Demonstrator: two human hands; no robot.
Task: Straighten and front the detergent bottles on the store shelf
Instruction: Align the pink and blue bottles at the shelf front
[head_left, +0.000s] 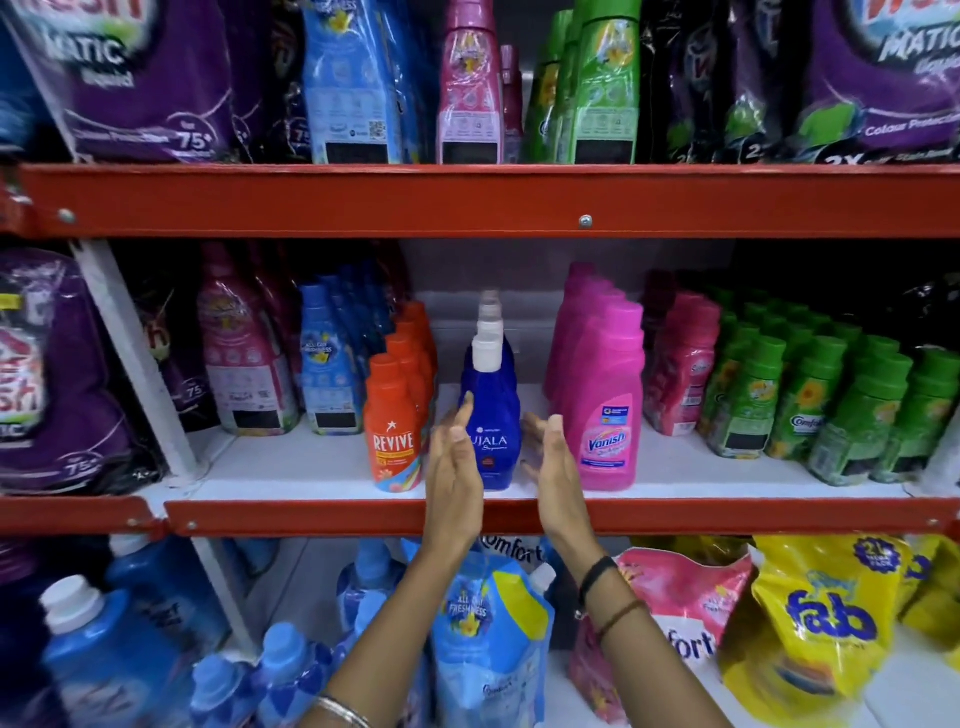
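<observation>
Spanning the whole frame, red-edged store shelves (363, 200) carry laundry goods on three levels, with purple pouches (140, 78) at upper left and a yellow Fab pouch (826, 623) at lower right. On the white middle shelf (291, 467), at centre, rows of orange Revive bottles (393, 431), blue Ujala bottles (493, 415) and pink Vanish bottles (605, 415) face forward. Both hands are open, palms inward: left hand (453, 467) touching the front Ujala bottle, right hand (550, 457) just beside it.
</observation>
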